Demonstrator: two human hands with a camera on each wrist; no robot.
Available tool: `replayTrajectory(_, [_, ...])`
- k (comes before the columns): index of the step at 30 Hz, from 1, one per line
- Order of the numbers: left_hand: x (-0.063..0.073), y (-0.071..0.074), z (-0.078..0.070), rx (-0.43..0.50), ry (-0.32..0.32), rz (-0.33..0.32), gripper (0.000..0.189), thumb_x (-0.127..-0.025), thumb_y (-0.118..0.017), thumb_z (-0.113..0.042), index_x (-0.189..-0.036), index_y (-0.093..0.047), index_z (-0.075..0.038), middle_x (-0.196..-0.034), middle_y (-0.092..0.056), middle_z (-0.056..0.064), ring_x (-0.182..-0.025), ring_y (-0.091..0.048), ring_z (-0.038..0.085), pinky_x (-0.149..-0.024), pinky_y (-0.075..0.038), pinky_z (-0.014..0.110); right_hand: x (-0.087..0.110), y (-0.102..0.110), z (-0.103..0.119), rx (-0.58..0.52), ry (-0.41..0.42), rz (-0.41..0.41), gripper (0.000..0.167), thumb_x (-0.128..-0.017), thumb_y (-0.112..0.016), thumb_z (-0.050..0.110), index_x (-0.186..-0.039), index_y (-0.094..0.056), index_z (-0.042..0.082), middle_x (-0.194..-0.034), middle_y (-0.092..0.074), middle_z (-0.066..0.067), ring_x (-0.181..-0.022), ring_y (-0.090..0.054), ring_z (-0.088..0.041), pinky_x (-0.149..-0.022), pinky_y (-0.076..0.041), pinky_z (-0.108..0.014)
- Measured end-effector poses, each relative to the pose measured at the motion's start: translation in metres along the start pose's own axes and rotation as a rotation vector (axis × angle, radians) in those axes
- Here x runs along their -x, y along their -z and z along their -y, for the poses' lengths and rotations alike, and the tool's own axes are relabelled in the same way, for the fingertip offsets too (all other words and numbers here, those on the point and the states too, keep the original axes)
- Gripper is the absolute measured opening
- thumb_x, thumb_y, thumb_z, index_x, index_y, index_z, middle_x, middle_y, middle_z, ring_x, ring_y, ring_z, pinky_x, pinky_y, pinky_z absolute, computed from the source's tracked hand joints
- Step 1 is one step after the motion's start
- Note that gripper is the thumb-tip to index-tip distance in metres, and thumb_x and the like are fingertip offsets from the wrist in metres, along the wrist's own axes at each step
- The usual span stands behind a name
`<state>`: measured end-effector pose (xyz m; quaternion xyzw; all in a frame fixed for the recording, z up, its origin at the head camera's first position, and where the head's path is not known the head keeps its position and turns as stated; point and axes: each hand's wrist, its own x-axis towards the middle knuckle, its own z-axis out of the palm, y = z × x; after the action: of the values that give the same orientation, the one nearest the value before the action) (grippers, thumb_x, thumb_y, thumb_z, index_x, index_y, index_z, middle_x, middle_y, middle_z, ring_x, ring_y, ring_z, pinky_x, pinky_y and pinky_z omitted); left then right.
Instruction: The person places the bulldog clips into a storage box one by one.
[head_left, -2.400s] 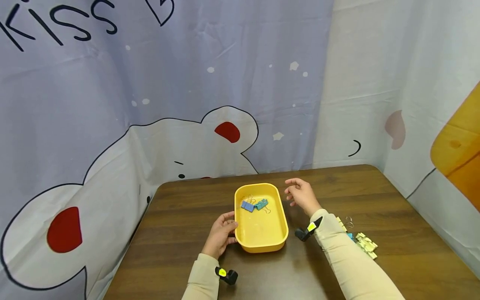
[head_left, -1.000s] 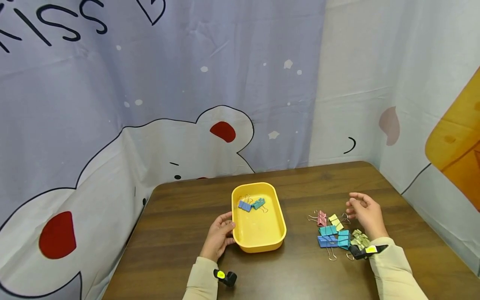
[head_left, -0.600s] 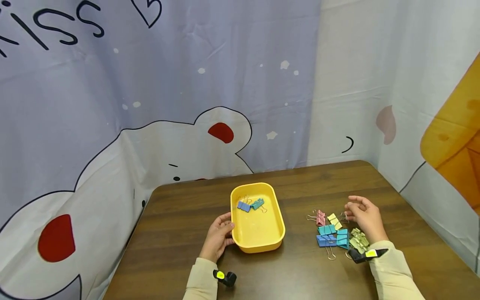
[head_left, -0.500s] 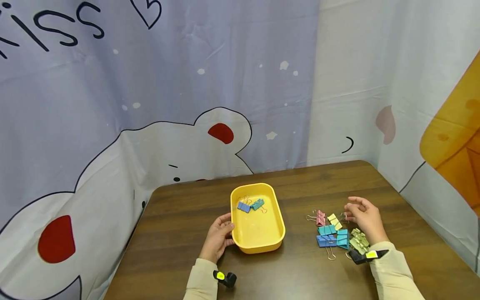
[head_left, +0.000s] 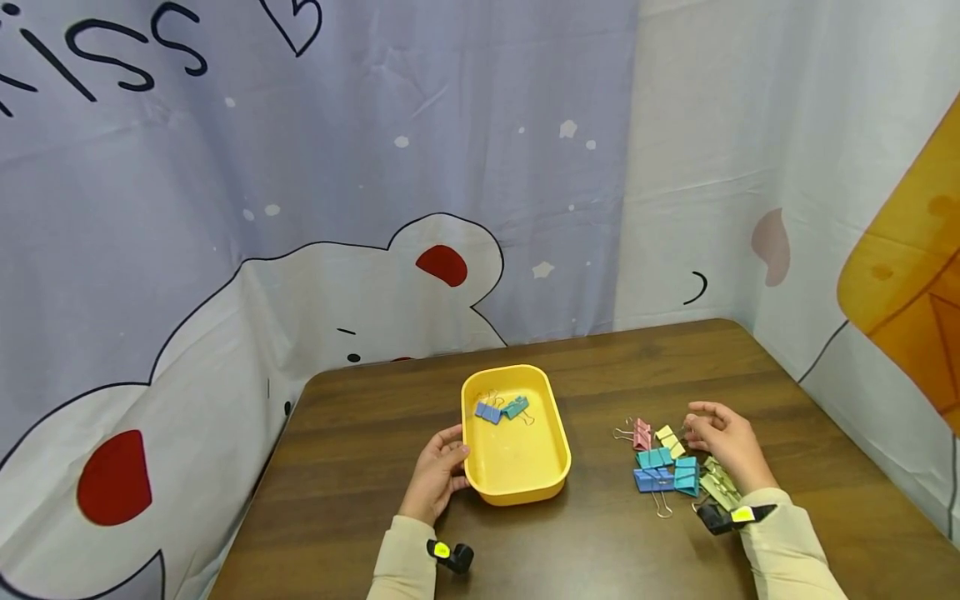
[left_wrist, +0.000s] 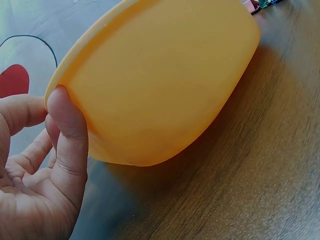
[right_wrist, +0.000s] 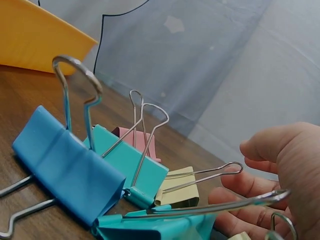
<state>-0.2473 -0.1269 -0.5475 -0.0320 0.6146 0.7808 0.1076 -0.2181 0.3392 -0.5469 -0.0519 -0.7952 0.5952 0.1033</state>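
My left hand (head_left: 435, 473) holds the near-left rim of a yellow tray (head_left: 521, 479), thumb against its wall in the left wrist view. Inside lie a blue binder clip (head_left: 488, 413) and a teal binder clip (head_left: 516, 407). At right, my right hand (head_left: 726, 442) hovers beside a pile of binder clips, fingers loosely bent. Nearest its fingertips is the wire handle of a pale yellow binder clip (right_wrist: 181, 192); thumb and fingers stay apart there. Around it lie a pink clip (head_left: 642, 435), teal clips (head_left: 654, 458) and a blue clip (head_left: 652, 481). Yellow-green clips (head_left: 720, 483) are partly hidden by the right wrist.
Everything stands on a brown wooden table (head_left: 360, 517). A printed curtain (head_left: 570, 208) hangs behind its far edge and along the right side. Bare wood lies between the tray and the clip pile.
My right hand has moved from beside the tray to the clip pile at right, then slightly lower and nearer the pale yellow clip. The left hand stays on the tray.
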Motion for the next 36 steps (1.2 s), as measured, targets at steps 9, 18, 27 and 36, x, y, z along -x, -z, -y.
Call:
replayTrajectory(9, [0.001, 0.000, 0.000, -0.007, -0.002, 0.002, 0.049, -0.101, -0.057, -0.005, -0.147, -0.040, -0.001, -0.112, -0.061, 0.015, -0.077, -0.061, 0.015, -0.055, -0.058, 0.027, 0.001, 0.001, -0.001, 0.011, -0.002, 0.033, 0.045, -0.101, -0.060, 0.013, -0.136, -0.047, -0.013, -0.101, -0.071, -0.023, -0.076, -0.071, -0.017, -0.067, -0.061, -0.031])
replayTrajectory(18, [0.000, 0.000, -0.001, -0.009, -0.002, 0.009, 0.049, -0.101, -0.057, -0.004, -0.147, -0.039, -0.001, -0.113, -0.061, 0.016, -0.077, -0.062, 0.015, -0.055, -0.058, 0.027, 0.000, -0.001, 0.000, -0.030, -0.018, 0.039, 0.044, -0.100, -0.058, 0.007, -0.135, -0.045, -0.016, -0.099, -0.070, -0.024, -0.076, -0.070, -0.017, -0.068, -0.062, -0.032])
replayTrajectory(27, [0.000, 0.001, 0.000, -0.019, 0.005, 0.006, 0.050, -0.101, -0.057, -0.004, -0.147, -0.039, -0.001, -0.115, -0.060, 0.019, -0.080, -0.064, 0.017, -0.057, -0.060, 0.029, -0.005, -0.001, 0.001, -0.057, -0.026, 0.015, 0.042, -0.099, -0.057, 0.004, -0.135, -0.046, -0.016, -0.095, -0.071, -0.018, -0.077, -0.071, -0.016, -0.069, -0.062, -0.031])
replayTrajectory(36, [-0.001, 0.002, 0.001, -0.019, 0.003, 0.009, 0.050, -0.100, -0.057, -0.004, -0.146, -0.039, 0.000, -0.115, -0.060, 0.020, -0.079, -0.064, 0.018, -0.057, -0.059, 0.028, -0.011, -0.004, 0.014, -0.123, -0.039, -0.016, 0.040, -0.102, -0.054, 0.007, -0.134, -0.046, -0.016, -0.091, -0.073, -0.008, -0.077, -0.071, -0.012, -0.070, -0.062, -0.030])
